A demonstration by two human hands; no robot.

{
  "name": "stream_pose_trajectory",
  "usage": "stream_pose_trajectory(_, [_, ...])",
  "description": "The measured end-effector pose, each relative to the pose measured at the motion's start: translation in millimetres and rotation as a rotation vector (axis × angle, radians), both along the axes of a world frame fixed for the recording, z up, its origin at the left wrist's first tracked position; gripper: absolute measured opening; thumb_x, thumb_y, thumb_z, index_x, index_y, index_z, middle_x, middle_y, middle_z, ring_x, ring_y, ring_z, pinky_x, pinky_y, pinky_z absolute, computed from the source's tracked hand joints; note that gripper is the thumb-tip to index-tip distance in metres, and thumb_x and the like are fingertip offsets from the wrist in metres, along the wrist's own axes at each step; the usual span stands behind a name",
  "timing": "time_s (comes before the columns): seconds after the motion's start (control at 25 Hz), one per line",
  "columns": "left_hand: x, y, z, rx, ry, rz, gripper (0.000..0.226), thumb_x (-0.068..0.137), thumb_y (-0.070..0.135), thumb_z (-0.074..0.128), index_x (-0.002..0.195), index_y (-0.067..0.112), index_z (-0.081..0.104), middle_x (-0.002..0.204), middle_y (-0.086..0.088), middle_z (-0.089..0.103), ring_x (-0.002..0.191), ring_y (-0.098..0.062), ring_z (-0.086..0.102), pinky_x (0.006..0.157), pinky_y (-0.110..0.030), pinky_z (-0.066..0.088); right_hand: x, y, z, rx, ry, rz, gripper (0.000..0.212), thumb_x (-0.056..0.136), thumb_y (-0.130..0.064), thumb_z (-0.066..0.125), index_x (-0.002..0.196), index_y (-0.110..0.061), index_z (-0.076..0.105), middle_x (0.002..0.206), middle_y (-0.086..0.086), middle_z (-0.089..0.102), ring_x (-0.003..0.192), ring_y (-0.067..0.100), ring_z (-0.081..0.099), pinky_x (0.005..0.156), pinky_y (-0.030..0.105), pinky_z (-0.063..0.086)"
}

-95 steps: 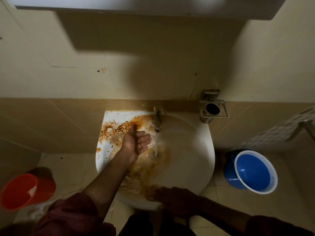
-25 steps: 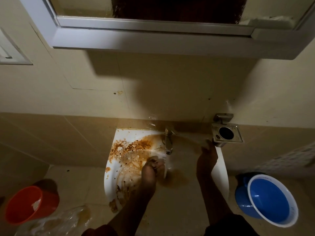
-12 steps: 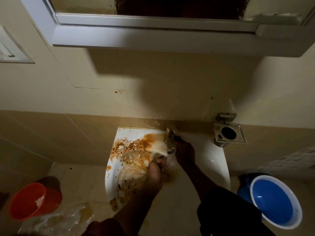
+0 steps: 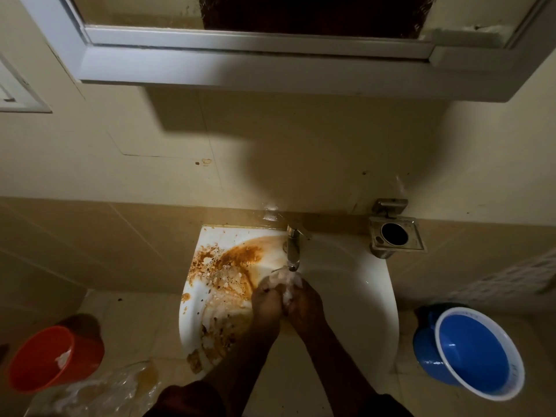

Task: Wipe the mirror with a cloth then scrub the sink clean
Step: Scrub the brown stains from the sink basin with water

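Here, the left hand and the right hand are pressing together under the tap, both curled around something pale and wet; whether it is a wad of cloth or only foam and water is too blurred to say. They are meeting over the middle of the sink, just below the spout. Brown stains are covering the sink's left half, from the back left corner down to the front left rim, while its right half is looking white. A wet cloth would probably be feeling soft, limp and slippery, best bunched in the palm. The glazed bowl is likely slick. The mirror is hanging above, the orange bucket and blue bucket are standing on the floor
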State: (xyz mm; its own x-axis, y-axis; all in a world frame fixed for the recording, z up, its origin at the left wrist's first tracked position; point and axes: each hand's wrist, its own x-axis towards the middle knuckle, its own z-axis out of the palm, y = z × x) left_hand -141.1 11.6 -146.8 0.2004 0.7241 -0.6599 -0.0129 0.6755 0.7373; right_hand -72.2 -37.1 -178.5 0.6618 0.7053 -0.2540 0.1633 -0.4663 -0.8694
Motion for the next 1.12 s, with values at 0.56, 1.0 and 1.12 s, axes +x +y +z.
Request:
stream_pose_trajectory(0.56, [6, 23, 50, 0.412, 0.188, 0.131, 0.027, 0.081, -0.006, 0.059, 0.095, 0.013, 0.072, 0.092, 0.002, 0.074, 0.090, -0.014, 0.070, 0.085, -0.031, 0.057, -15, 5, -18, 0.255, -0.241, 0.070, 0.054, 0.079, -0.025, 0.046, 0.125, -0.002, 0.064, 0.130, 0.022, 0.062, 0.123, 0.030, 0.057, 0.102, 0.043, 0.049])
stream_pose_trajectory(1.0, [-120, 65, 35, 0.465, 0.246, 0.575, 0.032, 0.089, -0.010, 0.050, 0.117, 0.005, 0.055, 0.110, -0.010, 0.063, 0.104, -0.022, 0.061, 0.093, -0.031, 0.047, -76, 85, -9, 0.077, -0.411, -0.170, 0.062, 0.101, -0.021, 0.041, 0.155, -0.007, 0.013, 0.164, 0.011, 0.007, 0.151, 0.026, 0.016, 0.117, 0.032, 0.026])
stream_pose_trajectory(1.12, [-146, 65, 24, 0.457, 0.367, 0.517, 0.034, 0.092, -0.008, 0.044, 0.122, 0.003, 0.055, 0.117, -0.010, 0.063, 0.108, -0.021, 0.060, 0.095, -0.033, 0.046, -81, 117, -4, -0.190, -0.577, 0.159, 0.070, 0.101, -0.047, 0.021, 0.155, -0.007, 0.000, 0.164, 0.012, -0.011, 0.152, 0.025, -0.007, 0.123, 0.044, 0.004])
